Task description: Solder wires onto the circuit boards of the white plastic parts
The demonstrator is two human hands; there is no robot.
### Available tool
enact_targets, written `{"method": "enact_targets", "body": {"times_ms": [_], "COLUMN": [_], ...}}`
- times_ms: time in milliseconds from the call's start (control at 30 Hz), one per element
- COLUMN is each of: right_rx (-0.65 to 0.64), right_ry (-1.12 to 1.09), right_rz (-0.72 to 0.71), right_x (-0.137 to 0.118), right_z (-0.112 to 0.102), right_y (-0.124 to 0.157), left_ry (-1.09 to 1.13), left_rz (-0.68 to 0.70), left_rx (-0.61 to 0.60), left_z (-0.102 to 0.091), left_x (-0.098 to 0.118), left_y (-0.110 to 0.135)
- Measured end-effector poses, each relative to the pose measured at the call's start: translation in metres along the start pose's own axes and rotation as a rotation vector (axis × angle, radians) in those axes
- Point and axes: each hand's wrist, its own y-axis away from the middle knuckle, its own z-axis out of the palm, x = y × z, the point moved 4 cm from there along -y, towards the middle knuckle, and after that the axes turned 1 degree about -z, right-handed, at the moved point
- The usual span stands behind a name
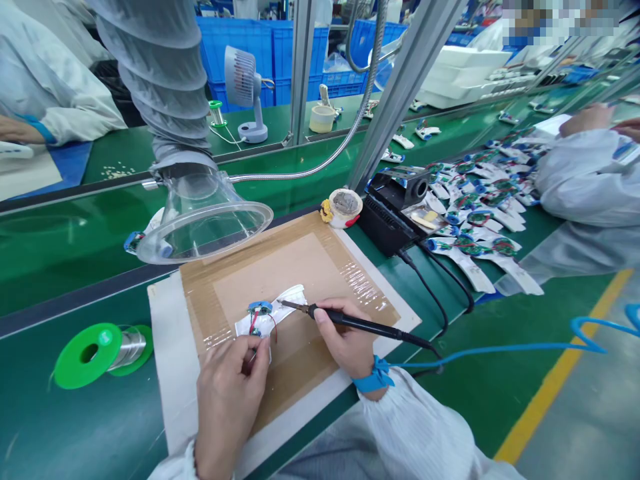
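My right hand (345, 337) grips a black-handled soldering iron (355, 322), and its thin metal tip ends just beside a small blue part (260, 307). My left hand (227, 393) pinches a small green circuit board (256, 328) with red wires, which lies on a white flexible strip (277, 310). The fingers hide part of the board. Both hands rest over a brown taped cardboard mat (300, 327) on a white sheet. I cannot tell whether the iron's tip touches the blue part.
A spool of solder wire (103, 353) lies left of the mat. Behind it stand a clear fume extractor hood (203, 223), a black soldering station (393, 213) and a tape roll (345, 207). Many white strips with green boards (475, 220) lie to the right, beside a co-worker's sleeve (585, 180).
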Motion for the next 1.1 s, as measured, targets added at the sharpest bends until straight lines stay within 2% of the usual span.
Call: {"method": "enact_targets", "body": {"times_ms": [200, 367, 500, 733, 967, 1100], "right_rx": [0.002, 0.053, 0.036, -0.012, -0.022, -0.022], "right_ry": [0.003, -0.032, -0.012, 0.026, 0.019, 0.017], "right_rz": [-0.019, -0.069, -0.1, -0.053, -0.056, -0.068], "right_x": [0.0005, 0.0008, 0.0001, -0.0001, -0.0003, -0.0006], "right_z": [-0.0001, -0.0047, -0.0054, -0.0034, -0.0025, -0.0024], "right_y": [0.0014, 0.005, 0.0062, 0.0056, 0.0052, 0.0051], "left_ry": [0.007, 0.02, 0.024, 0.012, 0.001, -0.022], "left_rz": [0.008, 0.003, -0.009, -0.011, -0.005, 0.01], "left_rx": [0.004, -0.004, -0.025, -0.036, -0.033, -0.029], "left_z": [-0.0019, -0.0033, -0.0027, -0.0032, -0.0012, 0.003], "left_x": [0.0035, 0.0016, 0.0012, 0.0045, 0.0009, 0.0065], "left_y": [-0.0007, 0.0019, 0.0003, -0.0012, 0.0003, -0.0028]}}
